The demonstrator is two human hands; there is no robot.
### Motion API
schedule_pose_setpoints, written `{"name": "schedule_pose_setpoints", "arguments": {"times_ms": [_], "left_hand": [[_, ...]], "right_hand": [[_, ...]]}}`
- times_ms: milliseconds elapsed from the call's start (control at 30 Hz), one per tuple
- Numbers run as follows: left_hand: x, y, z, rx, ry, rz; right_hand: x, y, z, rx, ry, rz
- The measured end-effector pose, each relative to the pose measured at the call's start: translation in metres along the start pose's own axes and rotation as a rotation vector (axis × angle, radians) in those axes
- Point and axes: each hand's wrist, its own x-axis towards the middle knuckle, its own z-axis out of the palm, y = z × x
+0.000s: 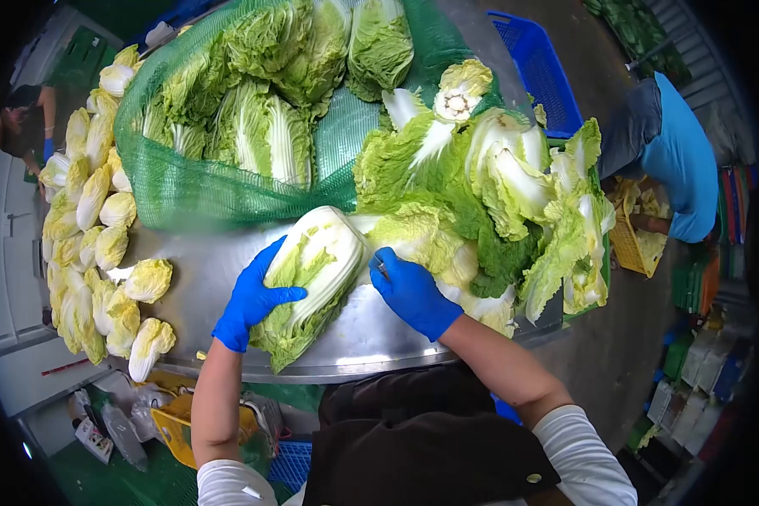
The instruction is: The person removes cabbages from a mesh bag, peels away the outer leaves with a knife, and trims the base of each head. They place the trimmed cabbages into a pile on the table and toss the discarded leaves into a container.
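A whole napa cabbage [320,253] lies tilted on the metal table, its pale base pointing away from me and its green leaves toward me. My left hand [260,295], in a blue glove, is closed around its left side, thumb across the leaves. Just right of the cabbage, my gloved right hand [413,291] is closed on a small knife [382,268], mostly hidden by the fingers; only a short grey piece shows. Loose outer cabbage leaves [481,194] are heaped beyond and beside my right hand. A cut cabbage base [457,103] sits atop that heap.
A green mesh sack [228,198] with several untrimmed cabbages lies behind. Trimmed pale cabbages [97,202] pile up along the left of the metal table [202,257]. A blue crate [544,76] stands back right. One person bends near a yellow crate [634,236]; another stands far left.
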Motion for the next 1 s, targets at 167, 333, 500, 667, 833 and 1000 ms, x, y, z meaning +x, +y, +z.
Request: {"name": "schedule_pose_setpoints", "arguments": {"times_ms": [167, 333, 500, 667, 833, 1000], "left_hand": [[0.005, -0.003, -0.005, 0.148, 0.022, 0.000], [0.014, -0.004, -0.009, 0.170, 0.016, -0.036], [0.033, -0.005, -0.016, 0.045, -0.017, -0.103], [0.044, 0.007, -0.025, -0.184, -0.090, -0.184], [0.039, 0.012, -0.028, -0.278, -0.133, -0.250], [0.013, 0.011, -0.020, -0.180, -0.111, -0.075]], "right_hand": [[0.007, -0.011, -0.016, -0.053, -0.069, 0.044], [0.021, -0.014, -0.013, -0.094, -0.137, 0.118], [0.053, 0.004, -0.006, -0.101, -0.203, 0.086], [0.067, 0.007, 0.001, -0.147, -0.245, 0.133], [0.084, 0.021, 0.027, -0.111, -0.269, 0.252], [0.055, 0.017, 0.025, 0.038, -0.087, 0.047]]}}
